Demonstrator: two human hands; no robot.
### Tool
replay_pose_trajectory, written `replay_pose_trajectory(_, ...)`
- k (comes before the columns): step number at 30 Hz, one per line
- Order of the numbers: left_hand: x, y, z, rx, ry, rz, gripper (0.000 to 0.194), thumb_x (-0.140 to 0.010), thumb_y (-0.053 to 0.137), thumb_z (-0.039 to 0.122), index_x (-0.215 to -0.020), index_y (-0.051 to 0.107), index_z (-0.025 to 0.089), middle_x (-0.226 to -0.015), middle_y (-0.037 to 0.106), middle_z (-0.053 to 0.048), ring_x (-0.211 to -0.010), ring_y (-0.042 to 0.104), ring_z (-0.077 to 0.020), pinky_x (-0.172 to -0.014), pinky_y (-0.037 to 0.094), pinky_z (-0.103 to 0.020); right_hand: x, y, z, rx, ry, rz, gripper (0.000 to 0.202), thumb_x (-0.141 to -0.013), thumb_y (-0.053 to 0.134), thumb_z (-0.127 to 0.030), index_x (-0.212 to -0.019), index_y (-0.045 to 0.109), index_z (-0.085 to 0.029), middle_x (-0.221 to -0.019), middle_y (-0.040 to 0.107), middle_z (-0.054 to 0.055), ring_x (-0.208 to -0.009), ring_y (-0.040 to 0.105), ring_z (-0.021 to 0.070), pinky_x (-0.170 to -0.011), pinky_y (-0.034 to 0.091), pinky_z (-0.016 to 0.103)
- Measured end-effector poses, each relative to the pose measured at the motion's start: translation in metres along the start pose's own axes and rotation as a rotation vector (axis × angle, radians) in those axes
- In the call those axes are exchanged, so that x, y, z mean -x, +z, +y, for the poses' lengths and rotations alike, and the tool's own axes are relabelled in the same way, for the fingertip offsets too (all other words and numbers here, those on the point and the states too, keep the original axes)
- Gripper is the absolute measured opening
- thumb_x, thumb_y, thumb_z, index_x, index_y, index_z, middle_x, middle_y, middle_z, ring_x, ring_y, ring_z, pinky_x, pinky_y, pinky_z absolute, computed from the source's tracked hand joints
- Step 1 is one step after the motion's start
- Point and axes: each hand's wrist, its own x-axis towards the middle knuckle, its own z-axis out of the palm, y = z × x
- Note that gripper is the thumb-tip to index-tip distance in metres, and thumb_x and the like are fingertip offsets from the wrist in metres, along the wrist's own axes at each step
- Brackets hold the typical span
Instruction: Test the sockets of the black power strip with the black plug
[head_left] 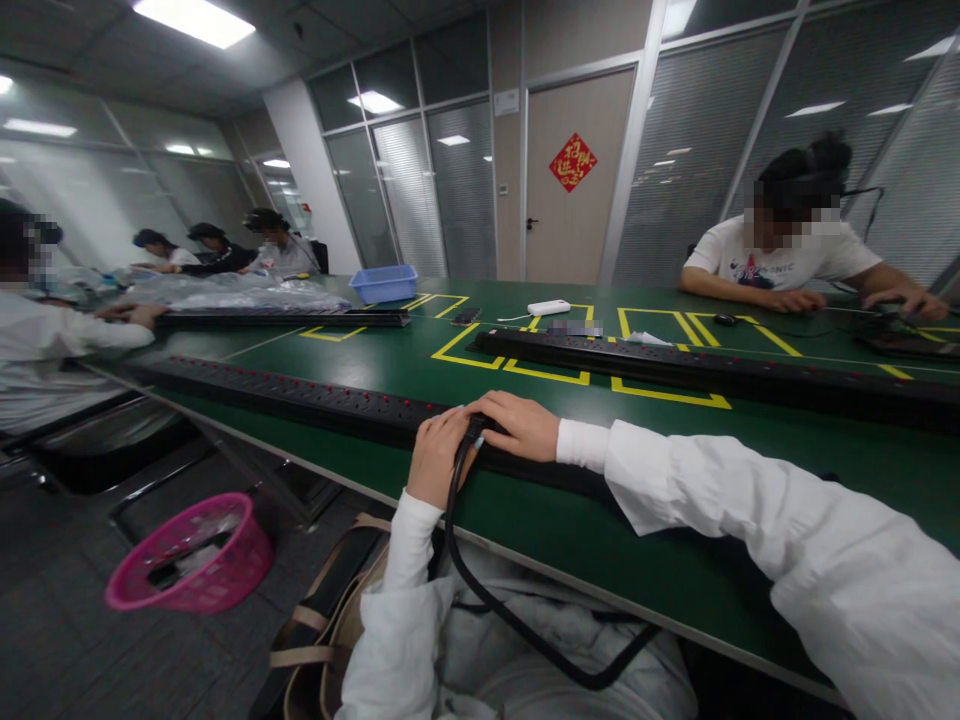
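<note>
A long black power strip [322, 396] with a row of small red switches lies along the near edge of the green table. At its right part my left hand [439, 455] and my right hand [525, 425] meet, fingers closed around the end of a thick black power cord [480, 590]. The ribbed end of the cord shows between my thumbs; its tip is hidden by my fingers, so I cannot tell whether it is joined to the strip. From there the cord loops down over my lap.
A second black power strip [675, 365] lies further back on the green table [405, 365], near yellow tape outlines. Beyond are a white device [549, 307] and a blue basket [384, 284]. A pink basket [191, 560] stands on the floor. Co-workers sit left and right.
</note>
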Motion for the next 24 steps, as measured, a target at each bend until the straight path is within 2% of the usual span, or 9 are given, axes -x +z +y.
replay_pose_trajectory(24,0.0008,0.0027,-0.0007,0.005,0.006,0.013,0.037,-0.080,0.042,0.026,-0.115,0.045,0.016,-0.115,0.054,-0.009,-0.111,0.043,-0.0223,-0.090,0.031,-0.037,0.0006,0.0008,0.0019,0.003,0.005,0.000,0.033,-0.083,0.041,-0.025,-0.115,0.038,-0.016,-0.105,0.047,0.010,-0.096,0.045,0.0191,-0.081,0.040,0.034)
